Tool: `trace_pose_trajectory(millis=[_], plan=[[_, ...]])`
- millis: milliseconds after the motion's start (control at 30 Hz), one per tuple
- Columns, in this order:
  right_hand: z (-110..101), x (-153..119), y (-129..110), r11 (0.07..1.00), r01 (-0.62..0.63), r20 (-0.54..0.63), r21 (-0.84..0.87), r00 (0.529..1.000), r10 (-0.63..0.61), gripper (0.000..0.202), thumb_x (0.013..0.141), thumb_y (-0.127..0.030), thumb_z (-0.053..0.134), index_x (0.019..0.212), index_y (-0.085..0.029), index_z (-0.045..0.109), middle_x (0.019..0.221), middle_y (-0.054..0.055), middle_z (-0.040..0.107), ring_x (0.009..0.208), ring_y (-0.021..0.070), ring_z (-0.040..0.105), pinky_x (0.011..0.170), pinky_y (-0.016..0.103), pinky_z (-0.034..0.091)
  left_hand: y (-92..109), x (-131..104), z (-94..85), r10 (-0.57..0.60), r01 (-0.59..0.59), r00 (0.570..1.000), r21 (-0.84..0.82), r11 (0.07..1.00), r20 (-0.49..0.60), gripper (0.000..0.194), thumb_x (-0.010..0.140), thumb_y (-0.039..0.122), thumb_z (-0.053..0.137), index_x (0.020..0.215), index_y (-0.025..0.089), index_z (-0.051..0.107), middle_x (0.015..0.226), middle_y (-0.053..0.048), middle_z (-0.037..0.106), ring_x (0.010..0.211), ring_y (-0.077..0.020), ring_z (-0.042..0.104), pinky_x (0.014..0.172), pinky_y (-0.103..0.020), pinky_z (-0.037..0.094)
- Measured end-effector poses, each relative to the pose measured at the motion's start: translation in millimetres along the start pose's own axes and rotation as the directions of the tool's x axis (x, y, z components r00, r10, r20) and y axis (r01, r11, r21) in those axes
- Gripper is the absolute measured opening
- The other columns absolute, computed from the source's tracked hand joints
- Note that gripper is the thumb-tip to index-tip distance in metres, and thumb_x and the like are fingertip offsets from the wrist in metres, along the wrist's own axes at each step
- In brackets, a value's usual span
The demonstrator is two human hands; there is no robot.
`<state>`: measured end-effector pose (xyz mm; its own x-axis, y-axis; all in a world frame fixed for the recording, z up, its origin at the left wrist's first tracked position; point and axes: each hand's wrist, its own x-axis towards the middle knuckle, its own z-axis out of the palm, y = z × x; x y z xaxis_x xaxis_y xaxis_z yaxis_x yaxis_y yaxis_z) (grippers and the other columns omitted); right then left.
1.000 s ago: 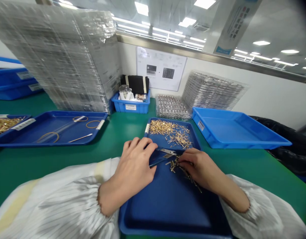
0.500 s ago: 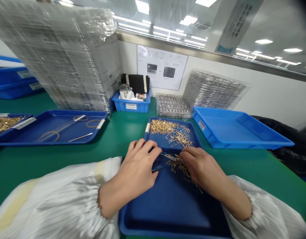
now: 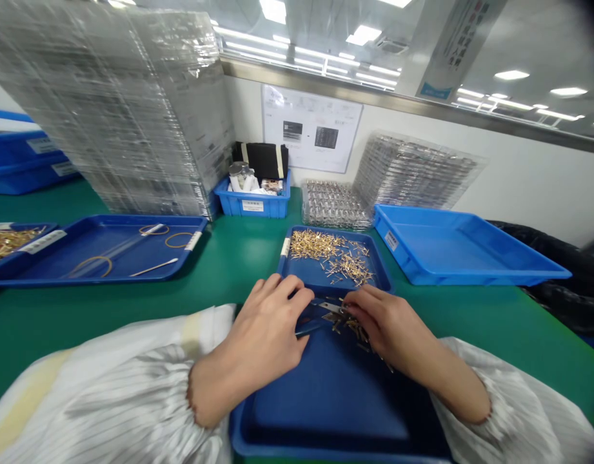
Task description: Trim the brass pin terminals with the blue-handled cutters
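Note:
My left hand (image 3: 270, 322) is closed around the blue handles of a pair of pliers (image 3: 310, 327), over the far end of a dark blue tray (image 3: 326, 444). The metal jaws point right and stand apart. At their tips, my right hand (image 3: 381, 322) pinches a small gold-coloured metal pin (image 3: 344, 309), mostly hidden by the fingers. Loose gold pins (image 3: 357, 330) lie in the tray just under the right fingers. Beyond both hands, a smaller blue tray (image 3: 304, 274) holds a heap of similar gold pins (image 3: 316, 245).
Left of my hands lies a blue tray (image 3: 132, 251) with rubber bands and a cotton swab (image 3: 154, 267). A light blue bin (image 3: 471, 248) stands at right. Behind are stacked clear plastic trays (image 3: 413, 171), a small supply box (image 3: 253, 205) and a tall wrapped stack (image 3: 132, 116).
My right fingers have shifted slightly left, from over the loose pins to the plier tips. My left hand keeps its hold with little movement. The view has shifted slightly.

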<state>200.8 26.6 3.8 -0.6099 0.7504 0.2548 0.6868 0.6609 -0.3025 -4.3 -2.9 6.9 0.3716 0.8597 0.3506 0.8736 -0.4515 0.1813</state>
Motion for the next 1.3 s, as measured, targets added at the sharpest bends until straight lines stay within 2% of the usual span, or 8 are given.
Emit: trace_pose_trajectory(millis=[133,333,567,767,900,1033,1167,1300], plan=[[-1,2,1,0.981,-0.047,-0.103,0.189,0.992,0.068,0.016,0.084,-0.01,0.046,0.093,-0.017,0.057,0.087,0.003,0.056,0.074,0.0135,0.054,0.068,0.024,0.041,1,-1,-2.2,-0.033,0.033,0.999,0.011,0.999,-0.025,0.025,0.067,0.016,0.059,0.091,0.018,0.055,0.096,-0.005,0.053,0.088,-0.0244,0.047,0.079,-0.043,0.04],[-1,3,-1,0.935,-0.108,-0.098,0.337,0.984,0.149,0.012,0.078,-0.009,0.049,0.076,-0.017,0.058,0.069,-0.001,0.055,0.059,0.0098,0.051,0.055,0.02,0.038,1,-2,-1.7,-0.003,0.002,0.997,-0.011,1.0,-0.076,0.027,0.066,0.013,0.058,0.092,0.018,0.054,0.097,-0.005,0.053,0.089,-0.0243,0.047,0.079,-0.043,0.041],[-4,4,-6,0.863,-0.151,-0.162,0.482,0.953,0.257,0.009,0.073,-0.01,0.051,0.066,-0.015,0.055,0.061,-0.002,0.053,0.057,0.0094,0.047,0.054,0.019,0.036,3,-1,-0.7,0.004,-0.025,0.983,-0.113,0.993,-0.185,0.03,0.065,0.013,0.059,0.094,0.018,0.054,0.098,-0.005,0.054,0.089,-0.0239,0.049,0.082,-0.043,0.041],[-4,5,-4,0.683,-0.135,-0.15,0.718,0.928,0.341,0.012,0.077,-0.018,0.049,0.065,-0.016,0.048,0.054,-0.005,0.045,0.049,0.0074,0.039,0.046,0.018,0.032,6,0,-1.5,-0.106,0.021,0.965,-0.334,0.943,-0.24,0.029,0.064,0.01,0.056,0.092,0.018,0.054,0.094,-0.004,0.056,0.084,-0.0199,0.054,0.081,-0.038,0.045],[-10,4,-4,0.819,-0.157,-0.101,0.553,0.962,0.252,0.008,0.074,-0.012,0.048,0.068,-0.016,0.05,0.059,-0.003,0.05,0.054,0.0093,0.045,0.049,0.019,0.034,4,1,-2.0,-0.085,0.033,0.987,-0.348,0.937,-0.134,0.031,0.063,0.008,0.056,0.092,0.018,0.054,0.093,-0.004,0.056,0.085,-0.0196,0.054,0.081,-0.036,0.045],[-16,2,-4,0.958,-0.02,-0.084,0.287,0.995,0.046,0.011,0.071,-0.006,0.048,0.071,-0.016,0.053,0.067,-0.001,0.054,0.063,0.0108,0.049,0.059,0.022,0.036,-1,1,-0.8,0.018,-0.044,0.995,-0.274,0.961,-0.097,0.033,0.063,0.01,0.058,0.095,0.017,0.054,0.096,-0.004,0.055,0.09,-0.0207,0.051,0.085,-0.038,0.042],[-13,1,-3,0.993,0.066,-0.09,0.1,0.994,-0.057,0.011,0.07,-0.005,0.05,0.068,-0.016,0.051,0.063,-0.003,0.052,0.062,0.0106,0.047,0.066,0.025,0.034,-2,-1,-0.7,0.1,-0.112,0.991,-0.143,0.983,-0.089,0.029,0.068,0.013,0.056,0.096,0.017,0.054,0.099,-0.006,0.055,0.093,-0.0232,0.047,0.087,-0.042,0.037],[-11,0,-2,0.994,0.064,-0.09,0.083,0.994,-0.057,0.012,0.07,-0.006,0.052,0.065,-0.016,0.049,0.061,-0.004,0.052,0.058,0.0097,0.045,0.066,0.026,0.034,0,-2,-2.7,0.144,-0.153,0.984,-0.075,0.985,-0.108,0.027,0.07,0.011,0.053,0.097,0.016,0.055,0.1,-0.007,0.054,0.093,-0.0244,0.045,0.085,-0.042,0.037]])
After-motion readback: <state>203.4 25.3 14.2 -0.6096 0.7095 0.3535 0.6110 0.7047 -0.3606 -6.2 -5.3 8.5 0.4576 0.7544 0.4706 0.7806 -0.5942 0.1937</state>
